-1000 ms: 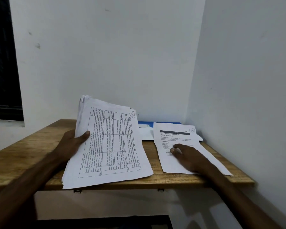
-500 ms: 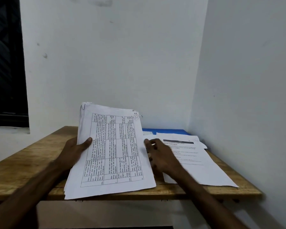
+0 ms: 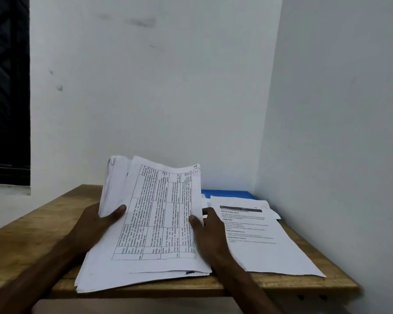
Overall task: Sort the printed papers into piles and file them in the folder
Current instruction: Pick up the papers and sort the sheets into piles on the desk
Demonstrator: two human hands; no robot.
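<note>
A thick stack of printed papers (image 3: 114, 268) leans up from the wooden table's front edge. My left hand (image 3: 93, 225) grips the stack's left side, thumb on top. The top sheet (image 3: 161, 214), printed with a table, is lifted off the stack. My right hand (image 3: 210, 232) pinches its right edge, thumb on the printed face. To the right lies a flat pile of text pages (image 3: 259, 241). A blue folder (image 3: 227, 193) lies behind them by the wall, mostly covered.
The wooden table (image 3: 32, 241) sits in a corner, with white walls behind and close on the right. A dark window (image 3: 7, 91) is at the far left. The stack overhangs the table's front edge.
My right hand left the right-hand pile, came over to the stack and took the right edge of the top sheet. That sheet now bows up away from the pages beneath.
</note>
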